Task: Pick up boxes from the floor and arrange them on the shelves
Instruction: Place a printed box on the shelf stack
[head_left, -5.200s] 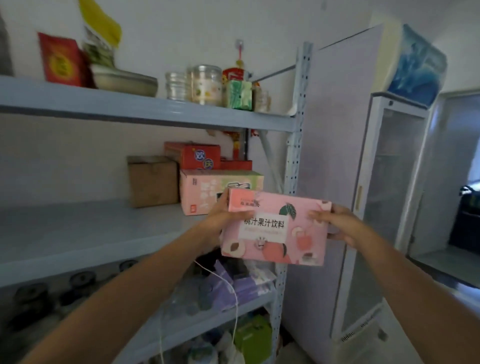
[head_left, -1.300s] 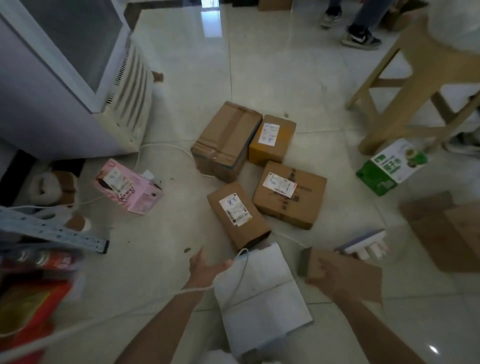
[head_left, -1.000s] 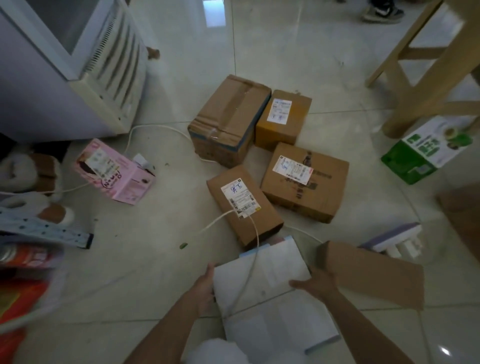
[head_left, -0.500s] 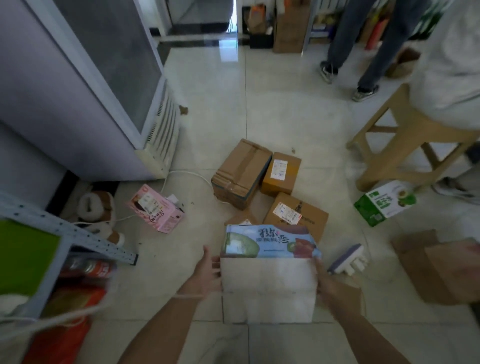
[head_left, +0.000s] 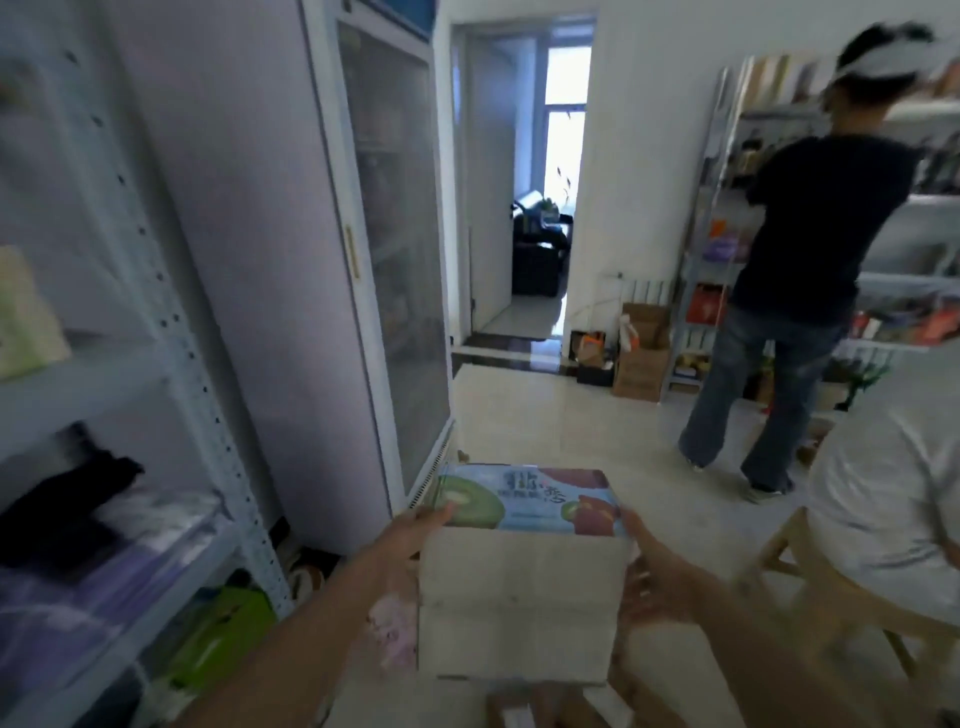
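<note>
Fingers (head_left: 442, 514) of left hand (head_left: 410, 538), right hand (head_left: 655, 577) grip box (head_left: 519, 597) sides.

Both arms are reaching in from the lower frame; left hand (head_left: 415, 532) and right hand (head_left: 657, 569) are gripping opposite sides of the box (head_left: 519, 597), centre-low.

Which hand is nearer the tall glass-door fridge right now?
Left. The left hand grips the kiwi-print cardboard carton on its edge toward the tall glass-door fridge; the right hand holds the opposite edge, farther away.
</note>
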